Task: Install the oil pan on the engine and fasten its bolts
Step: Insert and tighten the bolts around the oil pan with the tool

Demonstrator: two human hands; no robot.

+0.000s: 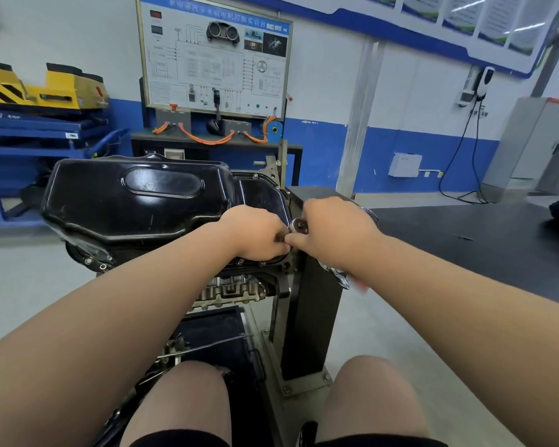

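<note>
Oil pan [136, 201]: black, glossy, seated on top of the upturned engine [229, 290], which is carried on a stand. The pan's flange lies along the block edge. A few bolt heads [239, 262] show on the near flange. How many are in, and how tight, cannot be told.

Left hand [255, 233]: at the near right corner of the pan, resting on the flange. Its fingers are curled and pinch a small dark part [279, 237] just under the tool head (bolt or socket, cannot tell which).

Ratchet [299, 225]: the round chrome head shows between the two hands. The handle runs back under the right palm and comes out below the wrist.

Right hand [333, 233]: closed round the ratchet close to its head, touching the left fingertips.

Judged step: running in or tightening a corner bolt.

Risks from here:
- Cross-threading, if the bolt is driven while the tool is tilted.
- The socket slipping off the bolt head, since the grip sits near the head and gives little control of the swing. The left fingers are right beside it and could be pinched.
- Uneven clamping or a warped flange, if this corner is pulled fully tight before the other bolts are snug.
- A dropped bolt would fall into the stand frame [313, 317] below.
</note>
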